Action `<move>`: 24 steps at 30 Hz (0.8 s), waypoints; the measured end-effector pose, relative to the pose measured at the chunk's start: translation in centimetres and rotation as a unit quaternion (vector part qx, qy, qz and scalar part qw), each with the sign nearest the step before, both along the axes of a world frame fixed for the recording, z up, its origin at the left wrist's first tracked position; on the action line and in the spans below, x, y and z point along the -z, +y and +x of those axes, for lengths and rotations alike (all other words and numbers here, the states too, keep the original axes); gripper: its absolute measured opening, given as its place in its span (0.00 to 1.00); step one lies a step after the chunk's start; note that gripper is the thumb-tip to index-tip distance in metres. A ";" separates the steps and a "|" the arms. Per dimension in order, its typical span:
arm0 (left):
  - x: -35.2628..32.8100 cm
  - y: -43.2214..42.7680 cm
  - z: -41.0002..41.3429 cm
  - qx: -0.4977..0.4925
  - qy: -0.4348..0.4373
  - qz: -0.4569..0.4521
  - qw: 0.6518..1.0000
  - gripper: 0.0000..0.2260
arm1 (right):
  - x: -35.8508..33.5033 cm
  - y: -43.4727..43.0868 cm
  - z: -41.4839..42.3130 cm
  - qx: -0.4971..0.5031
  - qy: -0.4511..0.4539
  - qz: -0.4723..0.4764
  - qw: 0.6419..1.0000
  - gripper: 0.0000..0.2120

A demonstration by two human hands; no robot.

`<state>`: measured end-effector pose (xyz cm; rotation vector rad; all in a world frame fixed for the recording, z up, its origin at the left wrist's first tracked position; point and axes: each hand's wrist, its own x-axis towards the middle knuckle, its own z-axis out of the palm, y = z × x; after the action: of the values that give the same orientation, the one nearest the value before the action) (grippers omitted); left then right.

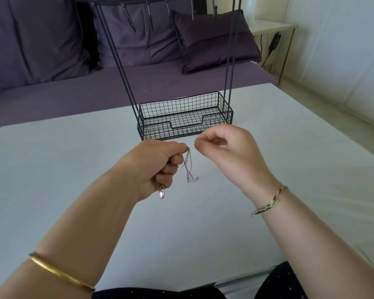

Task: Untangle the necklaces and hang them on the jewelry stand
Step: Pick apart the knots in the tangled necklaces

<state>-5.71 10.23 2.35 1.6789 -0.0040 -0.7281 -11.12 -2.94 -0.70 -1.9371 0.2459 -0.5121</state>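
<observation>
Hanging from the left hand [158,167], the tangled silver necklaces [189,167] were held just above the white table [52,158], their loose ends trailing close to its surface. The hand was raised in front of the body, with all its fingers curled into a fist round the chains. The strands were pinched at the top between thumb and forefinger, and an oval pendant [162,193] was seen dangling below the little finger. The right hand [225,147] was held at about the same height, just beside the chains, with the wrist bent, the fingers curled inward and the tips of thumb and forefinger brought close together. Whether a strand was caught between them could not be told. The black wire jewelry stand [186,117] was set upright on the table just behind both hands, its mesh basket at the base. A gold bangle [61,275] was worn on the left forearm and a braided thread bracelet [270,201] on the right wrist.
</observation>
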 end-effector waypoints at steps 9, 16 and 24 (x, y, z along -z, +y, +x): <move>0.3 -0.3 -0.1 -0.011 0.009 -0.004 1.000 0.03 | 0.0 0.3 0.2 -0.004 -0.017 -0.134 0.991 0.01; 0.5 -0.5 -0.1 -0.023 0.020 -0.010 0.999 0.07 | 0.4 0.7 0.4 0.038 -0.027 -0.276 0.960 0.05; 1.1 -0.8 0.0 0.010 -0.054 0.053 0.997 0.10 | 0.6 1.0 0.4 0.041 -0.041 -0.276 0.959 0.06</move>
<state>-5.68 9.43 1.28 1.8195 -0.0595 -0.6606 -10.69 -1.91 -1.29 -2.4465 0.1367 -0.7740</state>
